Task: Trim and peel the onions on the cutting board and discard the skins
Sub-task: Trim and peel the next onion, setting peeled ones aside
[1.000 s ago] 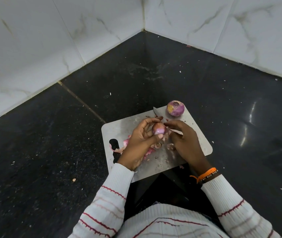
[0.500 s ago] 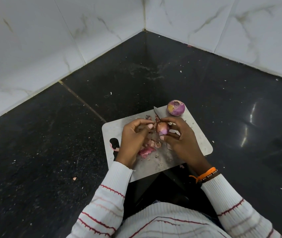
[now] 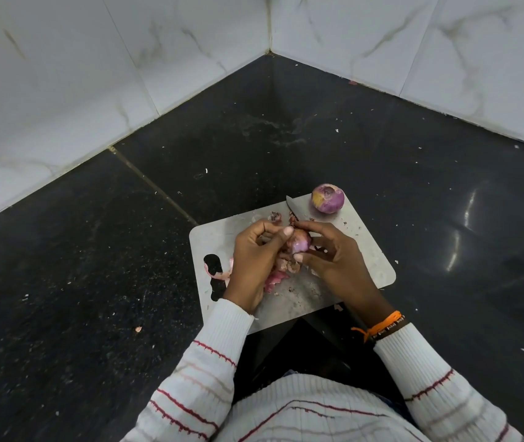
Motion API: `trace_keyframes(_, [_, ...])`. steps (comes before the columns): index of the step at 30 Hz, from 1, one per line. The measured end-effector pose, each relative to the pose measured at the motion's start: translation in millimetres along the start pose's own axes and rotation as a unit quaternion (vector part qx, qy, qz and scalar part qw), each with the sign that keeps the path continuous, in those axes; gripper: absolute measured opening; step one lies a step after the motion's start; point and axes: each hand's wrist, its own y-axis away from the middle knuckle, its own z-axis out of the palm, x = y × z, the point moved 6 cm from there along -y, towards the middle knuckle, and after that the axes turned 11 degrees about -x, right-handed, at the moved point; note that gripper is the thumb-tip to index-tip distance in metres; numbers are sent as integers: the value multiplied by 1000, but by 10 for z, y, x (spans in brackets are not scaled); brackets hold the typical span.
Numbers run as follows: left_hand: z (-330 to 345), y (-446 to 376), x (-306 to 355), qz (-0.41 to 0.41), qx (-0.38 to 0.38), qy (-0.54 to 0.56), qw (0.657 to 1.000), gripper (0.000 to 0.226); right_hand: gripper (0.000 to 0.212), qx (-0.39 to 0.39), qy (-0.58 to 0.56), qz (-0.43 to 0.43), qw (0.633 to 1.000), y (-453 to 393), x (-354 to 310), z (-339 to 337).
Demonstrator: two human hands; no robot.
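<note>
A small pink onion (image 3: 300,242) is held above the grey cutting board (image 3: 369,260) between both hands. My right hand (image 3: 337,266) cups it from the right with thumb and fingers around it. My left hand (image 3: 254,260) touches its left side with thumb and fingertips, pinching at the skin. A second, purple peeled onion (image 3: 327,198) rests at the board's far right corner. Loose pink skins (image 3: 275,279) lie on the board under my hands. A knife blade tip (image 3: 294,207) pokes out beyond my fingers; its handle is hidden.
The board lies on a dark speckled stone counter (image 3: 94,266) in a corner of white marble-tiled walls (image 3: 63,74). Small skin scraps (image 3: 138,329) dot the counter. The board's handle hole (image 3: 213,266) is at its left end.
The onion passed from my left hand into my right hand. My left hand came away briefly, then returned to the onion's left side. The purple onion stayed put.
</note>
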Motion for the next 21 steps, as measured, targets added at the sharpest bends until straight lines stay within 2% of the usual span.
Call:
trace_keyframes(3, [-59, 3, 11, 1, 31, -23, 999, 12, 47, -19, -35, 4, 999, -7, 15, 43])
trace_keyframes(7, [-71, 39, -1, -9, 34, -3, 999, 13, 43, -19, -52, 13, 998, -11, 34, 41])
trace_keyframes(14, [-44, 69, 119, 3, 7, -112, 994, 14, 43, 31, 9, 11, 999, -4, 37, -52])
trace_keyframes(18, [-21, 80, 107, 5, 23, -99, 995, 16, 43, 44, 34, 14, 998, 0, 49, -70])
trace_keyframes(21, [-13, 82, 120, 18, 36, -97, 994, 8, 44, 65, 53, 10, 996, 2, 30, -94])
